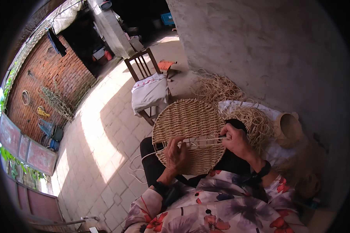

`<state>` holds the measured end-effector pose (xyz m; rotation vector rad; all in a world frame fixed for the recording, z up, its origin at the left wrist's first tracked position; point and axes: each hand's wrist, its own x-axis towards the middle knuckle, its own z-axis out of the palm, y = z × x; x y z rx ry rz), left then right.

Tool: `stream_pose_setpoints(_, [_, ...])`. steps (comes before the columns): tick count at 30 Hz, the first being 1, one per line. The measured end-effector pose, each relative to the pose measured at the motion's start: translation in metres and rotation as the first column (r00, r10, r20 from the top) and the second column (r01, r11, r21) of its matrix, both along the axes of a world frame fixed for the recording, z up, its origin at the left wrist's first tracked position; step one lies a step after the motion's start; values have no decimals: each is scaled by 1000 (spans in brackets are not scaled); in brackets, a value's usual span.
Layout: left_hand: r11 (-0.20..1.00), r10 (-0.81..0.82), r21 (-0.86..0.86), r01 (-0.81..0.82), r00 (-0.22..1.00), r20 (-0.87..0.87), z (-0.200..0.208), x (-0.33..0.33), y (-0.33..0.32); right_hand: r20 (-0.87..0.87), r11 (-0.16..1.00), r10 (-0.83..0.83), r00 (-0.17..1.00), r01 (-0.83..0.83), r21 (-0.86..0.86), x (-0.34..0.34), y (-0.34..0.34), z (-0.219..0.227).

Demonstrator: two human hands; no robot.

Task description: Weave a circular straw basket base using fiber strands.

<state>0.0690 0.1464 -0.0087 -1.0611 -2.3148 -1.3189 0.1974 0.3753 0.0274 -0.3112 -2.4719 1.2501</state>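
Floral sleeves (pixel 221 209) up front | mid-weave on round straw mat (pixel 188 116) | left hand (pixel 175 154) pressed flat on it, fingers curled | right hand (pixel 236 139) pinching strand (pixel 202 140) | next move probably needs steady tension on that strand

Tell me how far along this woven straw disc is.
Most of the round woven mat looks done: tight rows fill it from the far edge down to the hands. In hand is the open band of bare spokes, where the left hand and right hand pinch straw. The part below the hands also looks woven. A pile of loose straw lies beside it.
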Motion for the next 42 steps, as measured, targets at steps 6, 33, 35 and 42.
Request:
stream_pose_setpoints(6, [999, 34, 33, -37, 995, 99, -13, -11, -2, 18, 826, -110, 994, 101, -555, 14, 9, -40])
stream_pose_setpoints(33, [965, -257, 144, 218, 701, 665, 39, 23, -6, -355, 823, 153, 922, 80, 562, -53, -44, -27])
stream_pose_setpoints(35, [967, -214, 9, 253, 795, 568, 26, 21, 2, -320, 745, 120, 940, 128, 654, -50, -46, -29])
stream_pose_setpoints(42, [965, -221, -21, 261, 854, 471, 7, 12, 12, -124, 927, 90, 988, -37, 373, -28, -48, -12])
